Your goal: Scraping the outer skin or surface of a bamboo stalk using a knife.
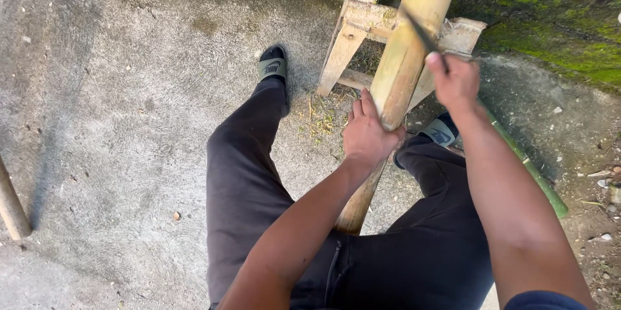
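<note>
I am gripping the thick yellow bamboo pole (404, 58) with my left hand (367, 134), resting on the wooden stand (352, 32) at twelve o'clock; my right hand (455, 80) is clasping the dark blade (420, 32), shaving; next stroke needs steady bracing.

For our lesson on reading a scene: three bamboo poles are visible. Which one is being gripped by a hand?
The thick yellow bamboo pole leaning on the wooden stand; the left hand grips it. The green pole and the left-edge pole lie untouched.

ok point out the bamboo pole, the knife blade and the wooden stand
bamboo pole (414, 32), head view, on its yellow shaft above the hands
knife blade (420, 31), head view, mid-blade where it lies against the pole
wooden stand (346, 42), head view, on its left leg
</note>
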